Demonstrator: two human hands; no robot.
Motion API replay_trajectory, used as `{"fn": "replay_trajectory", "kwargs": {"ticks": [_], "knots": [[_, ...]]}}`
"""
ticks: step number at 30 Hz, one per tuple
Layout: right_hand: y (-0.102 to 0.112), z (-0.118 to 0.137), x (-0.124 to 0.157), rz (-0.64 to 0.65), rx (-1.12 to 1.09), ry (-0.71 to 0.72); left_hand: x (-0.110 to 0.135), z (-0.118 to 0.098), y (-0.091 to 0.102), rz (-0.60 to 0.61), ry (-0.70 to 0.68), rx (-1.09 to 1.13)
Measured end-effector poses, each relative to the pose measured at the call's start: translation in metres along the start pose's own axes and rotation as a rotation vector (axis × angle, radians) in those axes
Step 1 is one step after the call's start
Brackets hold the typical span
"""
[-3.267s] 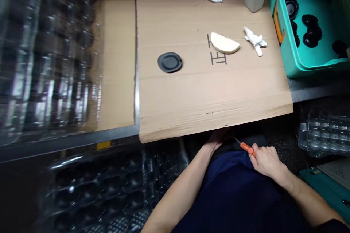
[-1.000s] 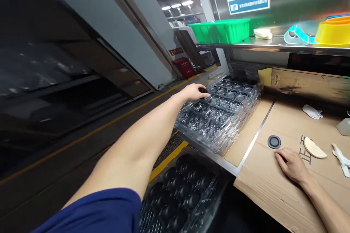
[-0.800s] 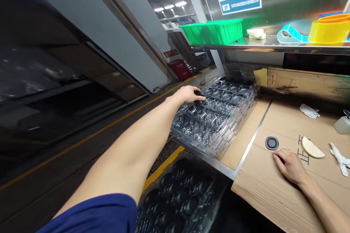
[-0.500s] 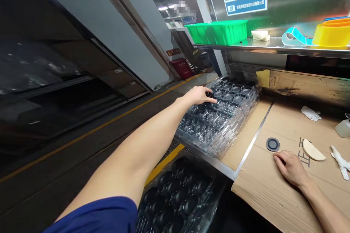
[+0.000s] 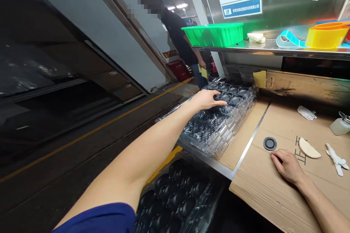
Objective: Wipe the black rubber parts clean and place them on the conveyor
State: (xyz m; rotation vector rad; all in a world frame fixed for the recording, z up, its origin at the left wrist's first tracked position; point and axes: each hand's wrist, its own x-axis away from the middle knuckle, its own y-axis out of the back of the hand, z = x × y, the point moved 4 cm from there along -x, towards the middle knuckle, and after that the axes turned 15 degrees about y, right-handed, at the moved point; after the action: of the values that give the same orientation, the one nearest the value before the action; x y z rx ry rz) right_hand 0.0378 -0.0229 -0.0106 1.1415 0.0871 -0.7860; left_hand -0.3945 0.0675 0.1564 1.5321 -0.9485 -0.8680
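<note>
My left hand reaches over the top of a stack of clear plastic trays, thumb and fingers apart. I see nothing held between them, though part of the fingers is hidden. Round black parts sit in the tray's far pockets beside my fingertips. My right hand rests on the cardboard with its fingers loosely curled and nothing visible in them. Just beyond its fingertips lies a dark grey round part, flat and apart from the hand.
Right of my right hand lie a cream half-round pad, a white glove-like piece and a pump bottle. A shelf above holds a green bin and yellow tape. Below stands another tray of black parts. A person is behind.
My left hand has moved slightly right over the tray, its thumb and fingers apart. A person has come into view behind the trays. My right hand has stayed on the cardboard.
</note>
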Motion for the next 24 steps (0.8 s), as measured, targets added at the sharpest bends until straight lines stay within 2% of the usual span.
{"fn": "replay_trajectory", "kwargs": {"ticks": [4, 7, 9, 13, 16, 19, 22, 24], "knots": [[-0.001, -0.001, 0.0, -0.004, -0.004, -0.001, 0.012, -0.02, -0.003, -0.029, -0.05, 0.061], [-0.002, -0.001, 0.0, -0.02, -0.003, 0.012, 0.025, -0.037, -0.009, 0.006, -0.11, 0.106], [-0.002, -0.001, 0.0, -0.034, -0.004, 0.026, 0.033, -0.046, -0.01, 0.013, -0.088, 0.093], [-0.002, -0.003, 0.0, -0.047, -0.002, 0.036, 0.046, -0.061, 0.003, -0.088, -0.054, 0.098], [-0.003, -0.003, -0.001, -0.043, 0.015, 0.046, 0.058, -0.078, 0.018, -0.207, -0.148, 0.157], [-0.008, -0.001, -0.002, -0.027, 0.034, 0.061, 0.075, -0.102, 0.023, -0.288, -0.26, 0.177], [-0.003, 0.002, -0.002, -0.03, 0.119, -0.011, 0.094, -0.132, 0.016, -0.266, -0.406, 0.131], [0.011, 0.002, -0.003, -0.033, 0.234, -0.122, 0.104, -0.152, 0.007, -0.238, -0.489, 0.094]]}}
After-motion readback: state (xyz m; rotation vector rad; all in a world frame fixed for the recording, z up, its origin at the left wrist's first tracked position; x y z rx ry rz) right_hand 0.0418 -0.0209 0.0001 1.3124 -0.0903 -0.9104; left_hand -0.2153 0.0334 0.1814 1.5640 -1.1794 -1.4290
